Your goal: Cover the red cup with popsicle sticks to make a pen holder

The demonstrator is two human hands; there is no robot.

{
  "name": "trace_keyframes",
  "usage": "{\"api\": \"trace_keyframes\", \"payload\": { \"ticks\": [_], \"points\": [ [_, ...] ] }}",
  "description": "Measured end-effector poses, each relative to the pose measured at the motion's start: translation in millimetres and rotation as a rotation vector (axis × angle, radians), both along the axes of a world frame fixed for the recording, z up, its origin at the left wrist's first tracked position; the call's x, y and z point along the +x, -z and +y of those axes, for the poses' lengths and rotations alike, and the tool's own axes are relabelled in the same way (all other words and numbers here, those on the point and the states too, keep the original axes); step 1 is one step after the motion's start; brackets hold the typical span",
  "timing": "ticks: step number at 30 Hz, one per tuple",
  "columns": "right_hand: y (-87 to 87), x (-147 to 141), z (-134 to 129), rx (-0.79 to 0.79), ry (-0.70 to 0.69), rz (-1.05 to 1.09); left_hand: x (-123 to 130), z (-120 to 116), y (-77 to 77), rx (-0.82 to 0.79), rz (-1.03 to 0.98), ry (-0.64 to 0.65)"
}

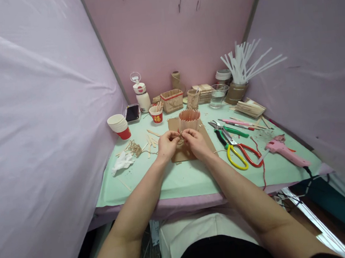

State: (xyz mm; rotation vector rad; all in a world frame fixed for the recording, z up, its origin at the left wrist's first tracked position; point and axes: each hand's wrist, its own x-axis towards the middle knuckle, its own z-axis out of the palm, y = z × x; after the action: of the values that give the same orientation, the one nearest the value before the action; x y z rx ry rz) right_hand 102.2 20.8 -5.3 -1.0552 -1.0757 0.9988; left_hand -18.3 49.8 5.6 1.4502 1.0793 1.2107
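Both hands are close together over a brown cardboard sheet point(178, 157), fingertips nearly meeting. My left hand point(167, 144) is closed in a pinch on thin jute twine point(180, 140). The fingers of my right hand point(194, 141) pinch the same twine, and a loose strand shows beyond that wrist. A speck of red shows between the fingertips; its kind is too small to tell. Just behind the hands stands a round container of upright wooden sticks point(189, 120), open at the top. A tangled twine bundle point(135, 148) lies left, its strand running toward my left hand.
Right of the cardboard lie scissors point(237, 155), green-handled pruners point(222, 134), red cord point(263, 168) and a pink glue gun point(287, 153). Paper cups point(119, 126) and crumpled tissue point(122, 163) are left. A water cup point(217, 97), stick basket point(172, 102) and white bottle point(142, 97) line the back.
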Motion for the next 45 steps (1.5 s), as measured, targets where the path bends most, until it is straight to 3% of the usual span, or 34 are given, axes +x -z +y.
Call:
{"api": "trace_keyframes", "payload": {
  "ticks": [8,19,28,33,41,45],
  "points": [
    [0.2,-2,5,0.012,-0.042,0.112,-1,-1,-0.1,0.002,0.017,-0.016],
    [10.3,4,9,-0.018,0.034,0.055,2,-10,-10.0,-0.123,-0.138,0.049],
    [-1.9,4,2,-0.016,0.076,-0.019,0,-3,1.3,-0.097,-0.184,0.054],
    [-3.1,6,0,0.012,0.089,-0.067,0,-4,-0.5,-0.087,-0.117,0.08],
    [0.0,6,1,0.015,0.099,-0.056,2,-8,-1.2,0.072,0.081,-0.021],
    [0.6,6,2,0.022,0.098,-0.032,3,-8,-3.9,-0.105,-0.093,0.07]
  ]
}}
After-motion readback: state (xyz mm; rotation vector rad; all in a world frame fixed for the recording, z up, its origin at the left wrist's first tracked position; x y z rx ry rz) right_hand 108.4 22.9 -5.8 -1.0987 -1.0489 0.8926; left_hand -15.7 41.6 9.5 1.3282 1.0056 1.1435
